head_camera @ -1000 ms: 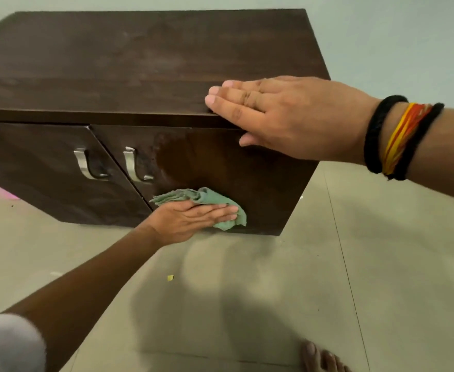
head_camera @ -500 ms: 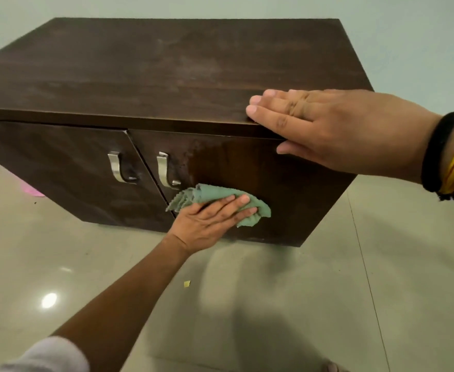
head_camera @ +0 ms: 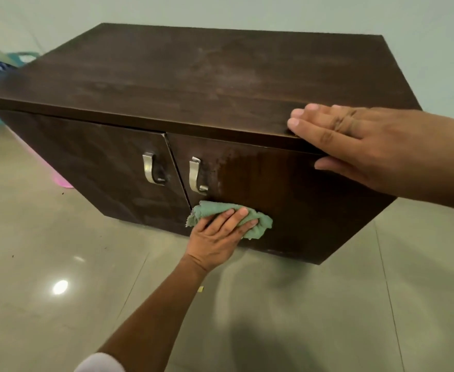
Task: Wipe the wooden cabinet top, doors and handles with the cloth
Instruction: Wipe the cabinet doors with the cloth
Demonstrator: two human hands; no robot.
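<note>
Floor: the shiny pale tiled floor (head_camera: 59, 264) is closest, with a bright spot of light on it.
Left hand: the left hand (head_camera: 217, 234) reaches out flat, fingers close together, and presses down on the cloth.
Cloth: the crumpled green cloth (head_camera: 258, 224) sits under the left fingers, low on the right door, just below the right handle.
Right door: the dark brown wooden right door (head_camera: 287, 189) looks wet and shiny in the middle.
Handles: the curved silver metal right handle (head_camera: 196, 174) and the curved silver metal left handle (head_camera: 150, 169) sit side by side near the gap between the doors.
Left door: the dark brown wooden left door (head_camera: 99, 167) looks dull.
Right hand: the right hand (head_camera: 368, 146) lies flat on the front right edge of the top, fingers together, thumb hanging below the edge. It holds nothing.
Cabinet top: the wide dark brown wooden cabinet top (head_camera: 193, 76) has pale dusty smears.
Far away: a pale green wall (head_camera: 220, 9) stands behind the cabinet.
</note>
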